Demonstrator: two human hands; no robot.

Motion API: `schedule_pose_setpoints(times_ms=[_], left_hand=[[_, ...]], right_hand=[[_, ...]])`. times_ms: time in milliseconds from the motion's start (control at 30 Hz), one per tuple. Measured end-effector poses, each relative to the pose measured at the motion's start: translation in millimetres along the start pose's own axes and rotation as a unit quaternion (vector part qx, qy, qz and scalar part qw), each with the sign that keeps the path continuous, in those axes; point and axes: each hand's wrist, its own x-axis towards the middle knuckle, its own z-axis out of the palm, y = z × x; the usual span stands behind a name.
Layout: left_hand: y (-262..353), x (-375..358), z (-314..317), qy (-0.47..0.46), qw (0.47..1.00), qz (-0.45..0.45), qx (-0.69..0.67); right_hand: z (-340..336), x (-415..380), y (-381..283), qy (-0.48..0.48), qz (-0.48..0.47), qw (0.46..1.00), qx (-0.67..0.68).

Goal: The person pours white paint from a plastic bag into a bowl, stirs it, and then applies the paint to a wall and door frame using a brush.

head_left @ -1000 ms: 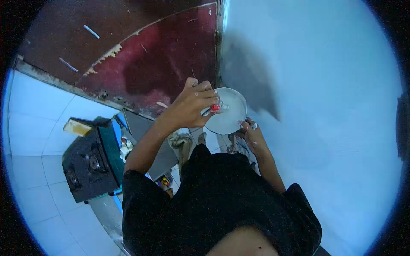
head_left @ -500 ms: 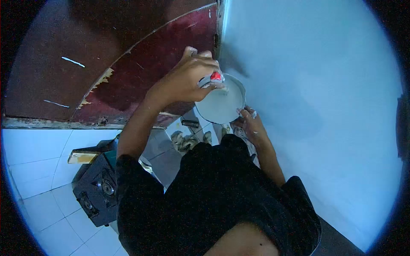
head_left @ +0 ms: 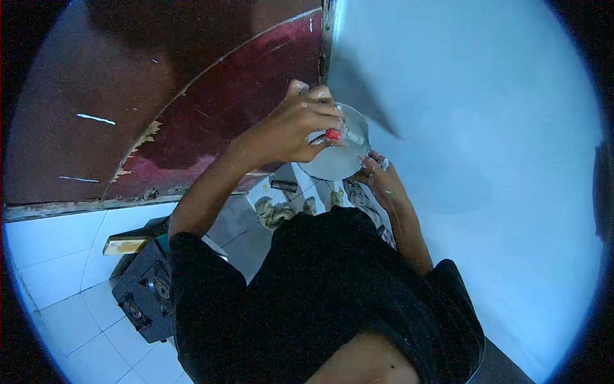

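My left hand (head_left: 307, 125), speckled with white, is closed around a paintbrush (head_left: 334, 134) with a red part. The brush's pale end reaches over a round bucket (head_left: 368, 128). Inside the bucket is whitish paint (head_left: 329, 163), and my left hand covers part of its upper left side. At the bucket's lower right edge, my right hand (head_left: 384, 179) grips the rim with the thumb on top. White smears mark its fingers too.
A pale blue wall (head_left: 486, 128) rises on my right. To my left is a dark red-brown wooden panel (head_left: 243, 89) with chipped edges and white streaks. Below it stands a dark gas stove (head_left: 147, 291) by white tiles. Stained cloths (head_left: 272, 211) lie near my feet.
My left hand has moved right and slightly down with the paintbrush, whose pale end now lies farther across the bucket. The bucket has shifted slightly up; my right hand still grips its rim.
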Motion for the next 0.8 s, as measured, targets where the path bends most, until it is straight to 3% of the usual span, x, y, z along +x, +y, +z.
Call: schedule_pose_setpoints(times_ms=[233,467,800], left_hand=[[-15,5,-22,-0.023,0.999,-0.025,0.01],[-20,3,-13,0.035,0.984,-0.015,0.176],[-4,-9,-2,0.044,0.987,-0.153,0.033]], right_hand=[[-4,19,-7,-0.013,0.016,0.999,-0.037],[-4,31,-13,-0.004,0.022,1.0,-0.011],[-12,41,-13,0.028,0.019,0.999,-0.023]])
